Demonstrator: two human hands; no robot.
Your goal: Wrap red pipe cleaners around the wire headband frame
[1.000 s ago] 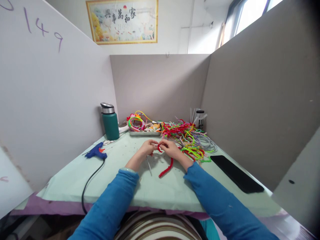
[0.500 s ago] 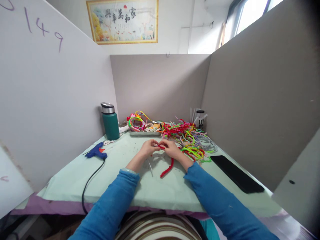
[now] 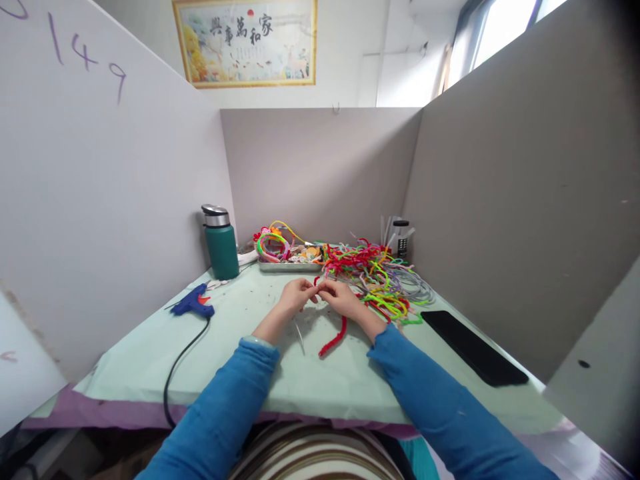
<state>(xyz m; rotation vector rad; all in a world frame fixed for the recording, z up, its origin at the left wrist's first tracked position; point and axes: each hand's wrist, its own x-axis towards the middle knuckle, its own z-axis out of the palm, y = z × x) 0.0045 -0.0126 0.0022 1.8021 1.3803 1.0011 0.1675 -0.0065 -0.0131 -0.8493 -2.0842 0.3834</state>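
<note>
Since the earlier frame, a red fuzzy chenille stem (image 3: 317, 281) has been turned tip-upward. It seems pinched between left hand (image 3: 299, 295) and right hand (image 3: 338, 297), fingertips meeting, in front of the shallow silver metal tray (image 3: 287, 268). Bending is apparently underway; firm pinching is next required.

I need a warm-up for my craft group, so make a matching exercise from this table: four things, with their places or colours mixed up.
1. glue gun
2. metal tray
3. flat black object
4. curved red stem

A. right side of the table
B. just below the right hand
C. blue
D. near the back

Pairs: 1-C, 2-D, 3-A, 4-B
</note>
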